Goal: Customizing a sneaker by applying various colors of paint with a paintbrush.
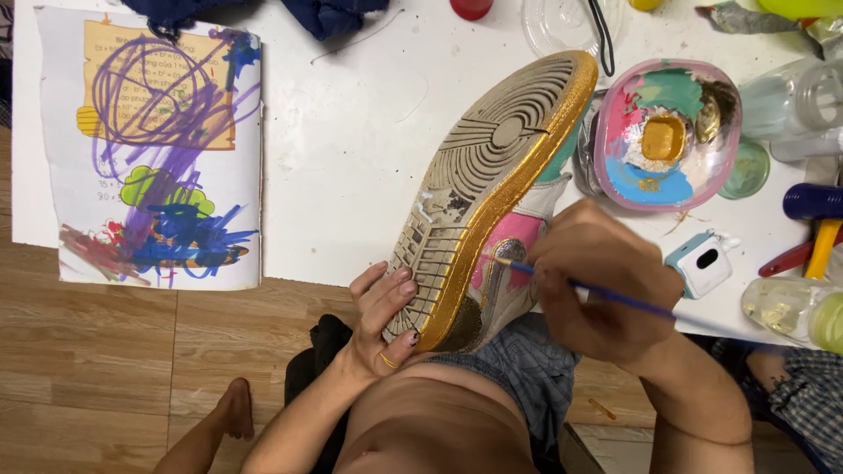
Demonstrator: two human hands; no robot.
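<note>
Nearest the camera, the left hand (382, 312) supports the heel end of a sneaker (492, 202), its grip closed around the sole with fingers spread over the tread. Sole faces up; the sneaker lies tilted across the worktop (351, 140) edge and the person's lap. Gold paint covers the sole's side rim. Right hand (597, 290) has its grip pinched narrow on a blue-handled paintbrush (588, 290), tip touching the gold rim near the pink side panel. Beyond the toe sits a paint-smeared palette dish (667, 132). At far left lies a scribbled paper sheet (149, 149).
</note>
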